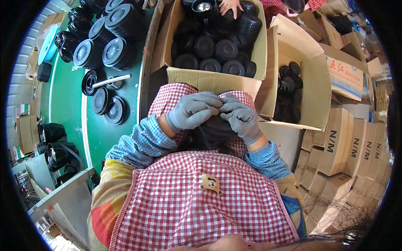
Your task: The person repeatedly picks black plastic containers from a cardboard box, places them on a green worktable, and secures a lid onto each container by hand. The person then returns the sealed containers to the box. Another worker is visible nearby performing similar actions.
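Observation:
Over my lap, a black round plastic part [217, 127] sits between my two grey-gloved hands. My left hand [193, 111] is closed at its far left edge, fingers bent and pressed together. My right hand [243, 119] curls in from the other side, with its fingertips almost meeting the left ones. Whatever lies under the fingertips is hidden. Just beyond my knees, an open cardboard box [213, 85] holds many black round lids [226, 49].
To the left, a green worktable [69, 100] carries stacks of black discs [117, 52], loose round parts [115, 110] and a metal rod [112, 80]. A second open carton [301, 121] with small black discs stands to the right. Another person's hand [230, 6] reaches into the nearer box.

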`<move>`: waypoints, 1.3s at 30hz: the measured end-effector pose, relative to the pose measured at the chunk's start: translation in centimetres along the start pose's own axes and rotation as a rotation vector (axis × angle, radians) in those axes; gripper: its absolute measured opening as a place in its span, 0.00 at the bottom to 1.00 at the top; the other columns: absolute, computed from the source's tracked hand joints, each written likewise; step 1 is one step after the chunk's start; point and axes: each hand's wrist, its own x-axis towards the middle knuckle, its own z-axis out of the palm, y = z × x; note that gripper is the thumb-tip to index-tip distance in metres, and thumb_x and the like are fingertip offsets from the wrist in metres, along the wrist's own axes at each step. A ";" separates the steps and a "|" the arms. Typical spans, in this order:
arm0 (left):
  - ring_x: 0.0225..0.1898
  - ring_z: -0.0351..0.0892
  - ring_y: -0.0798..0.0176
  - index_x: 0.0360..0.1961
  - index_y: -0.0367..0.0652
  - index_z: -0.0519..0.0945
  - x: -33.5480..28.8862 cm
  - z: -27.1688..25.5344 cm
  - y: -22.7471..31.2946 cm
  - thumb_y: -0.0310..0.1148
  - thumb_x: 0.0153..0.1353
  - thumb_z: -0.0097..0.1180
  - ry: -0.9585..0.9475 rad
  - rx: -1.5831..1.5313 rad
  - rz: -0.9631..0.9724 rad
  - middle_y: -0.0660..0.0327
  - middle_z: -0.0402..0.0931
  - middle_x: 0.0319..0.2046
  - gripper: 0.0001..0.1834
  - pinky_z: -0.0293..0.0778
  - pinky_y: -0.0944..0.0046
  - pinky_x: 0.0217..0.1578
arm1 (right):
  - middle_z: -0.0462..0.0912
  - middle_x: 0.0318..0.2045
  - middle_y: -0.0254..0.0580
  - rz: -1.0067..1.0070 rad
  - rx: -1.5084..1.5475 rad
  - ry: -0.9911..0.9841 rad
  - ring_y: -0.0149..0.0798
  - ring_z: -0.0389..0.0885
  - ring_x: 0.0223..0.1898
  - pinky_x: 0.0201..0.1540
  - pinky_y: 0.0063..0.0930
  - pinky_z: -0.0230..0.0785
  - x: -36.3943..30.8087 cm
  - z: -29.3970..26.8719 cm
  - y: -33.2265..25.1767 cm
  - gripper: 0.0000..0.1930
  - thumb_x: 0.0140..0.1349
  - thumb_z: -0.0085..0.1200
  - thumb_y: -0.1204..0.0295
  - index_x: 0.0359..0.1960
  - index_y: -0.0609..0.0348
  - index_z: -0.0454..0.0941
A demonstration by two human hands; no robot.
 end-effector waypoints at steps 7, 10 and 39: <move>0.52 0.80 0.41 0.39 0.30 0.84 0.7 -0.1 0.8 0.28 0.69 0.45 -0.008 -0.126 -0.066 0.44 0.81 0.46 0.15 0.73 0.45 0.57 | 0.87 0.39 0.41 -0.087 -0.072 -0.004 0.46 0.82 0.54 0.72 0.50 0.58 -0.2 -0.1 -0.4 0.04 0.53 0.57 0.82 0.26 0.60 0.83; 0.52 0.80 0.40 0.39 0.30 0.84 0.4 0.0 0.9 0.28 0.68 0.46 -0.021 -0.059 -0.032 0.44 0.81 0.47 0.14 0.72 0.44 0.58 | 0.87 0.40 0.42 -0.096 -0.059 -0.037 0.46 0.82 0.55 0.73 0.51 0.57 -0.3 -0.5 0.1 0.05 0.53 0.57 0.81 0.27 0.60 0.85; 0.55 0.79 0.39 0.50 0.33 0.82 0.2 1.0 5.4 0.36 0.70 0.49 -0.284 0.266 -0.283 0.42 0.80 0.52 0.18 0.68 0.44 0.63 | 0.60 0.73 0.55 0.029 -0.666 -0.256 0.57 0.57 0.74 0.76 0.52 0.43 -0.2 -0.3 1.4 0.30 0.76 0.41 0.55 0.76 0.48 0.58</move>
